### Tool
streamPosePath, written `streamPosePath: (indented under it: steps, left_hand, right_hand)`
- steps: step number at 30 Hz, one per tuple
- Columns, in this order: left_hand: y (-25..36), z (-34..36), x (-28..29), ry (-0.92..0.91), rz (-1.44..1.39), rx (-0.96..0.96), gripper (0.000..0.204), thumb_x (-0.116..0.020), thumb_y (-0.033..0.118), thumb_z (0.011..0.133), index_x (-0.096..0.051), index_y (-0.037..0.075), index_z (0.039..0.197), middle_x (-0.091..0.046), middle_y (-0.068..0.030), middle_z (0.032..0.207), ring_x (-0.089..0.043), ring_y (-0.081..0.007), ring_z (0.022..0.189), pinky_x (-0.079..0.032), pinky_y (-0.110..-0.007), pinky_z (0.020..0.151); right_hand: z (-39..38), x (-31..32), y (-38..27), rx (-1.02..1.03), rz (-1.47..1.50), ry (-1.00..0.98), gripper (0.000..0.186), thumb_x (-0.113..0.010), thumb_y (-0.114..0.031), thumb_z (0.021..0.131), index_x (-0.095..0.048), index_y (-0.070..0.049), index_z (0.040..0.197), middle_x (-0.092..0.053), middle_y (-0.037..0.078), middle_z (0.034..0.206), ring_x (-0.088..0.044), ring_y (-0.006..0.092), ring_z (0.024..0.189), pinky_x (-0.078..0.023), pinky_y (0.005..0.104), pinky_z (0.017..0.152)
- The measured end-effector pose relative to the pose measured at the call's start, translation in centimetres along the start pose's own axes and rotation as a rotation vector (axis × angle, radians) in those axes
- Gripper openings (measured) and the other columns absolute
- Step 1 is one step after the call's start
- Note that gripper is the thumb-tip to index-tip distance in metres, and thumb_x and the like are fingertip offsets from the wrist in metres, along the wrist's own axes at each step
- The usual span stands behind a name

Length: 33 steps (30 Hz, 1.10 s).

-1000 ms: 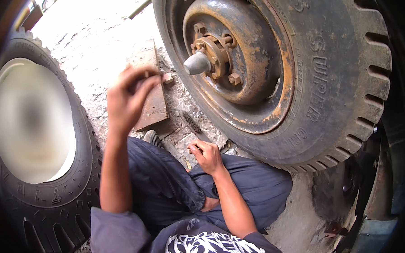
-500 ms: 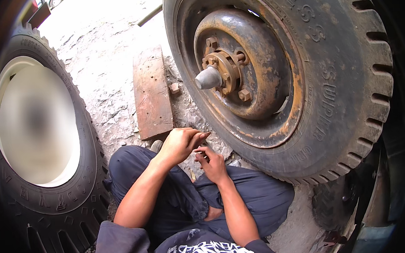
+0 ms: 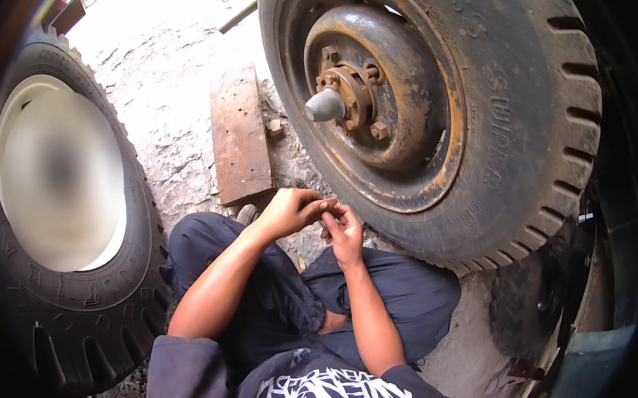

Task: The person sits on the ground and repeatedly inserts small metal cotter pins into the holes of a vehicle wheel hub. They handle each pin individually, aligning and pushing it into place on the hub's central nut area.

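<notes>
My left hand (image 3: pixel 291 211) and my right hand (image 3: pixel 345 235) meet over my lap, fingertips touching. The left fingers reach to the right in a pinch, and the right thumb and fingers are curled closed against them. Whatever sits between the fingertips is too small to make out. Just beyond them stands a large black tire (image 3: pixel 519 140) on a rusty wheel rim (image 3: pixel 432 183). Its brown hub (image 3: pixel 357 101) has bolts and a grey cone-shaped cap (image 3: pixel 325 105). Both hands are apart from the wheel.
A worn reddish-brown plank (image 3: pixel 240 135) lies on the rough ground ahead, with a small brick-coloured chunk (image 3: pixel 274 127) beside it. Another tire (image 3: pixel 88 298) with a pale rim (image 3: pixel 33 94) stands close on the left. Dark machine parts crowd the right edge.
My hands have come together: the right hand rose to the left one's fingertips. The wheels and plank sit slightly higher in the view.
</notes>
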State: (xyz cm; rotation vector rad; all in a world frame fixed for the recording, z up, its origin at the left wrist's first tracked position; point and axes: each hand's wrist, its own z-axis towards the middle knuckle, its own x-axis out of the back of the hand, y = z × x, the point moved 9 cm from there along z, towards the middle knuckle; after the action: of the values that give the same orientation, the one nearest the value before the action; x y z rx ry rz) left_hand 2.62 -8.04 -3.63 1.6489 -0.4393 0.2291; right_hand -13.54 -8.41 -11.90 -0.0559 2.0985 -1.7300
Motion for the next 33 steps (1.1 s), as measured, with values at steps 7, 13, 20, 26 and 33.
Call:
streamPosePath:
  steps: [7,13,20,26,33]
  left_hand:
    - [-0.8,-0.2,-1.3,-0.072,-0.137,0.010,0.034,-0.079,0.034,0.102,-0.078,0.000,0.108,-0.078,-0.0125,0.081,-0.071,-0.0172,0.068,-0.057,-0.036,0.069]
    - [-1.9,-0.7,-2.0,-0.189,-0.259,0.137,0.022,-0.078,0.018,0.104,-0.081,0.000,0.114,-0.085,-0.0086,0.100,-0.081,-0.0136,0.093,-0.065,-0.031,0.080]
    - [-2.8,-0.9,-3.7,-0.359,-0.319,0.102,0.034,-0.069,0.026,0.110,-0.077,-0.002,0.128,-0.084,-0.0099,0.106,-0.080,-0.0186,0.103,-0.063,-0.036,0.095]
    - [-2.0,-0.9,-3.2,-0.383,-0.136,0.051,0.033,-0.070,0.027,0.110,-0.078,0.002,0.130,-0.084,-0.0061,0.109,-0.075,-0.0142,0.098,-0.059,-0.035,0.094]
    - [-2.0,-1.7,-4.5,-0.574,-0.257,0.147,0.034,-0.072,0.010,0.106,-0.072,-0.004,0.136,-0.082,-0.0123,0.123,-0.079,-0.0207,0.114,-0.062,-0.037,0.103]
  right_hand:
    - [0.0,0.7,-1.0,0.027,0.214,0.096,0.024,-0.082,-0.017,0.102,-0.065,-0.006,0.115,-0.067,-0.001,0.090,-0.059,0.0053,0.069,-0.043,0.0223,0.058]
    - [0.0,0.9,-1.8,0.048,0.198,0.128,0.028,-0.084,-0.024,0.102,-0.067,-0.008,0.117,-0.068,-0.003,0.092,-0.058,0.0039,0.073,-0.046,0.0206,0.066]
    - [0.4,0.7,-0.9,0.035,0.213,0.031,0.039,-0.086,-0.020,0.099,-0.072,-0.003,0.132,-0.073,-0.003,0.102,-0.060,0.0031,0.080,-0.046,0.0216,0.070]
    - [0.4,0.7,-1.8,0.023,0.180,0.046,0.036,-0.084,-0.022,0.101,-0.073,-0.004,0.130,-0.074,-0.002,0.101,-0.060,0.0029,0.081,-0.047,0.0201,0.071]
    - [0.4,1.0,-1.2,0.072,0.121,0.025,0.019,-0.084,-0.015,0.099,-0.080,-0.006,0.115,-0.077,-0.002,0.101,-0.063,0.0047,0.085,-0.049,0.0229,0.076]
